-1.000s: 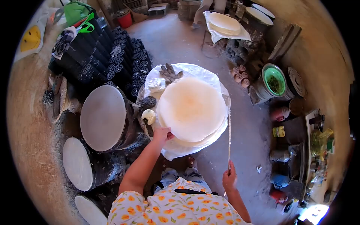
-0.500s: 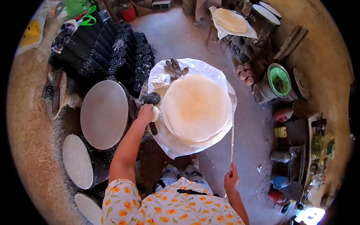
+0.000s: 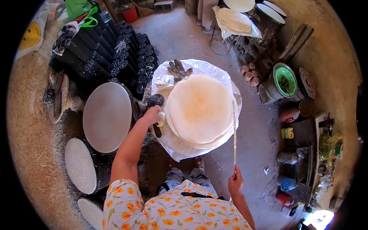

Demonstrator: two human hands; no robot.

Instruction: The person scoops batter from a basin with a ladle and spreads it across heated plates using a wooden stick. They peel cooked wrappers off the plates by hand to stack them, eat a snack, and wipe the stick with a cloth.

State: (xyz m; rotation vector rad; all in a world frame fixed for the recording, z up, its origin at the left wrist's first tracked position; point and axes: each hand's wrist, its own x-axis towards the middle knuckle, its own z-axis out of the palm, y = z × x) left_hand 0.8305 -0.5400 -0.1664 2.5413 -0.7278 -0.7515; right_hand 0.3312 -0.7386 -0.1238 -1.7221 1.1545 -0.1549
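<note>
A stack of large, thin round flatbreads (image 3: 201,109) lies on a white plastic sheet (image 3: 174,147) over a round stand in front of me. At the stack's left edge my left hand (image 3: 153,115) is closed around a pale, rounded thing (image 3: 161,119); its kind is unclear. Just beyond that hand is a dark, shaggy pad (image 3: 155,100), and a dark handle (image 3: 157,131) shows below it. My right hand (image 3: 235,181) grips a long thin stick (image 3: 235,134), which points forward along the stack's right side. A dark glove (image 3: 178,70) rests on the sheet's far edge.
To the left stand a round griddle (image 3: 107,117) and white-topped round plates (image 3: 80,165). Black coal briquettes (image 3: 126,65) are piled behind. Another flatbread stack (image 3: 234,20) is at the back, near a person's legs (image 3: 207,15). A green basin (image 3: 285,80) stands right.
The stick has shifted left toward the stack. My left hand has turned slightly, showing more of the pale thing. At the back, a pale round sheet has appeared above the other stack.
</note>
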